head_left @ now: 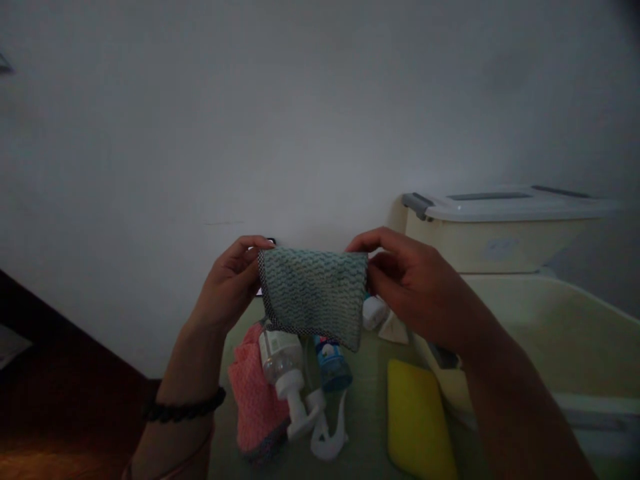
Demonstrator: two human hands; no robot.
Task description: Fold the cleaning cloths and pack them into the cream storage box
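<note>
A light green textured cleaning cloth (315, 290) with a dark checked edge hangs between my two hands, above the table. My left hand (227, 283) pinches its upper left corner. The upper right corner is between the thumb and fingers of my right hand (405, 283). Below the cloth lie a pink cloth (255, 393), a clear pump bottle (281, 360) with a white pump head, and a blue bottle (333, 363); the cloth hides their far ends. A white curved plastic piece (329, 440) lies in front of them.
A yellow flat item (419, 420) lies on the green tabletop (367, 413). At the right stands an open cream storage bin (550, 320), with a lidded bin (500, 230) behind it. Small white items (375, 312) sit near my right hand. A pale wall (300, 120) rises behind.
</note>
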